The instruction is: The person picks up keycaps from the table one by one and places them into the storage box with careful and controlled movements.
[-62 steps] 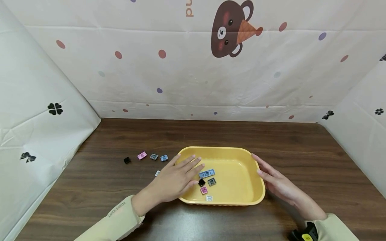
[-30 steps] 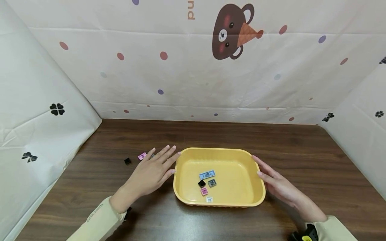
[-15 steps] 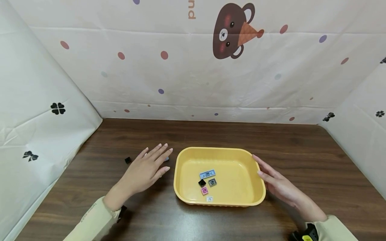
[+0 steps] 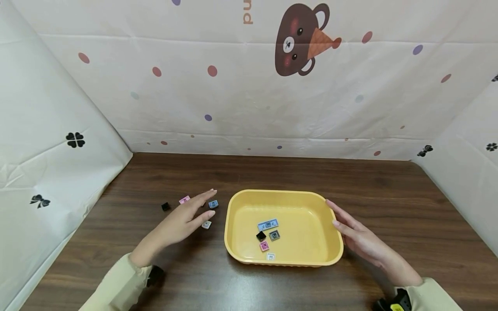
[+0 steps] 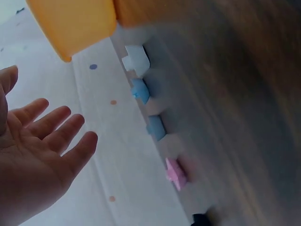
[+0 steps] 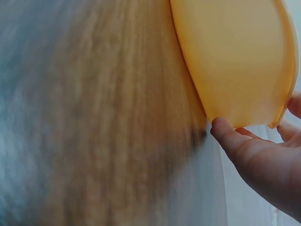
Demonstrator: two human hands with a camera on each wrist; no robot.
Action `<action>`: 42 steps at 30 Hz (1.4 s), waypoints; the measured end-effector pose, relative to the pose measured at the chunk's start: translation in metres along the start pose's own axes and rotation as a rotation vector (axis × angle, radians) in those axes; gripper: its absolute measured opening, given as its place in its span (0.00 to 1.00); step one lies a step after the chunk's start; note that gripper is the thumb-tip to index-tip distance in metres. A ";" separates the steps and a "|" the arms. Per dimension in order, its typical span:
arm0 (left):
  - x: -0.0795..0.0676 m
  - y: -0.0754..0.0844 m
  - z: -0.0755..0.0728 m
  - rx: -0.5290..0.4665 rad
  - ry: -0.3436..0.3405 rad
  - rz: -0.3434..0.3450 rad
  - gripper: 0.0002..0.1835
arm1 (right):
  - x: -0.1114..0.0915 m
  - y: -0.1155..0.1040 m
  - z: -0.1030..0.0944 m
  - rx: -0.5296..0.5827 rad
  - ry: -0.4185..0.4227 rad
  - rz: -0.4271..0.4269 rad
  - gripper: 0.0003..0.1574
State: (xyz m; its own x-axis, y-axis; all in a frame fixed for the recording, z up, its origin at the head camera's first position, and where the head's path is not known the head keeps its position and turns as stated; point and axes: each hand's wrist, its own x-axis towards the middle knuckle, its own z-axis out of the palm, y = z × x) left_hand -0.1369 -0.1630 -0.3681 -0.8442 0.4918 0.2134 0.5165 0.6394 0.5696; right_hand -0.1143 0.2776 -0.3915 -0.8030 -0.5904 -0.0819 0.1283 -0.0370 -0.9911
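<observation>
My left hand [image 4: 175, 226] hovers over the table left of the yellow tray [image 4: 336, 255], fingers stretched out and holding nothing. Under and around it lie small plastic pieces: a black piece [image 4: 165, 206], a pink piece [image 4: 184, 199], a blue piece [image 4: 213, 204] and a white piece [image 4: 206, 224]. A grey-blue piece [image 5: 156, 127] shows in the left wrist view; the hand largely covers it in the head view. With extended fingers and thumb, my right hand [image 4: 362, 239] touches the tray's right side.
Inside the tray lie a long light-blue piece [image 4: 268, 224], a black piece [image 4: 261, 236], a grey piece [image 4: 274, 235], a pink piece [image 4: 264, 245] and a white piece [image 4: 270, 256]. White printed sheets [image 4: 175, 95] stand around the dark wooden table [image 4: 272, 172].
The left hand has moved left from over the tray to the loose pieces and turned, uncovering the blue and white ones. The right hand has stayed at the tray's side.
</observation>
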 end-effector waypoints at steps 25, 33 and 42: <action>0.004 -0.018 0.007 -0.380 -0.136 -0.184 0.21 | 0.001 0.002 -0.001 0.049 -0.049 -0.027 0.34; 0.005 -0.025 0.008 -0.320 -0.186 -0.183 0.15 | 0.001 0.002 -0.002 0.040 -0.039 -0.026 0.34; 0.007 -0.027 0.009 -0.294 -0.245 -0.183 0.12 | 0.000 0.001 -0.002 0.028 -0.028 -0.022 0.34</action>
State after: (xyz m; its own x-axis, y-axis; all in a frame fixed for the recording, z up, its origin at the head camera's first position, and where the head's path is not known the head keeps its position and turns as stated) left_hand -0.1557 -0.1717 -0.3895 -0.8407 0.5346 -0.0868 0.2686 0.5507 0.7903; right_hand -0.1153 0.2789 -0.3929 -0.7892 -0.6115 -0.0568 0.1274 -0.0725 -0.9892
